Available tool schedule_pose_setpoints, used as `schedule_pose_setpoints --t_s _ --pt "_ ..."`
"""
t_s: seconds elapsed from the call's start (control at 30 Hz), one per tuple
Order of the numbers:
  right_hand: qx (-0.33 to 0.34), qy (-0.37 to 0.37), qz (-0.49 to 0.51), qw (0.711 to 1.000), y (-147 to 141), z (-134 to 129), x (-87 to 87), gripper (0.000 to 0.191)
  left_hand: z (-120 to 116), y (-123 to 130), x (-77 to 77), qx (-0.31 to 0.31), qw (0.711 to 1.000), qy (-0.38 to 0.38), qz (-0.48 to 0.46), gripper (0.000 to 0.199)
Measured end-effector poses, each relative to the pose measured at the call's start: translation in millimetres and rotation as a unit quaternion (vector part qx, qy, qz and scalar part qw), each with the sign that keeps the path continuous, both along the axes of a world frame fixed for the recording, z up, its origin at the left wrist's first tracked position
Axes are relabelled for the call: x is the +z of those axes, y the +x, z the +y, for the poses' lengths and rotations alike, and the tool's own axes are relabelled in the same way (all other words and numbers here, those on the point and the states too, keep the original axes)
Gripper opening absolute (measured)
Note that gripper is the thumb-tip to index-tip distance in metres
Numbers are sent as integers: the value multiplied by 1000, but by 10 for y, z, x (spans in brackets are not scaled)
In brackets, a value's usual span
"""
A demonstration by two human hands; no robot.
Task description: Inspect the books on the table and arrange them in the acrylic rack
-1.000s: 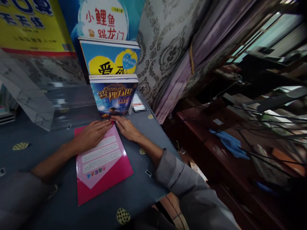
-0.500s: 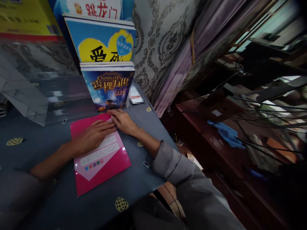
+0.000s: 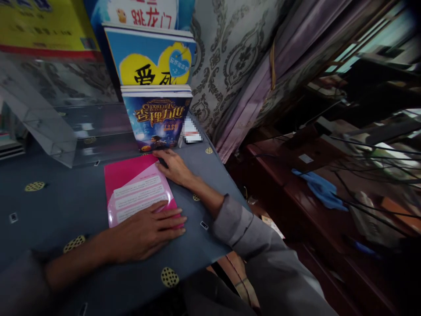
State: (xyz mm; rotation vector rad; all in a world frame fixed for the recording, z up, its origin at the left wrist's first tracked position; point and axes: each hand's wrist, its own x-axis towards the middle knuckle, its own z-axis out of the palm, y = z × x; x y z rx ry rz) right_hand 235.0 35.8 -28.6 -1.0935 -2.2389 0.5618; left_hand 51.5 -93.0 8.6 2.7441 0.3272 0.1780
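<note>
A thin pink book [image 3: 128, 171] lies flat on the table, its pale printed panels upside down to me. My left hand [image 3: 148, 230] rests palm down over the near edge of the book, its fingers stretched out to the right and holding nothing. At the far right corner my right hand [image 3: 176, 166] touches the book's edge, fingers reaching forward and the thumb apart from them. Just beyond that hand stands a dark blue book with gold lettering [image 3: 159, 118].
Behind it stand a blue and yellow book [image 3: 128, 57] and another book [image 3: 144, 13]. A clear acrylic stand [image 3: 49, 127] is at the left on the patterned blue-grey tablecloth [image 3: 59, 206]. To the right are a purple curtain [image 3: 259, 83] and a brown desk with cables and a blue cloth [image 3: 320, 188].
My left hand has slid from the far part of the pink book toward its near edge, uncovering the printed panels. My right hand stays at the far corner. The view has shifted slightly left.
</note>
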Motion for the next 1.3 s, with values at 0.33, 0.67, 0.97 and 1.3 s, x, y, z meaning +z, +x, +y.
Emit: schedule_pose_setpoints --t_s 0.33,0.67,0.97,1.3 --pt "-26 36 -96 994 -53 -106 40 40 376 -735 -166 247 964 93 -42 44" --pt "127 121 -193 965 -627 -186 228 33 691 -1284 -241 429 897 52 -96 43" --pt "193 108 -142 965 -952 -316 174 34 699 -1294 -297 443 886 9 -139 45" --pt "257 95 -114 955 -665 -904 235 31 670 -1250 -274 431 892 36 -134 43"
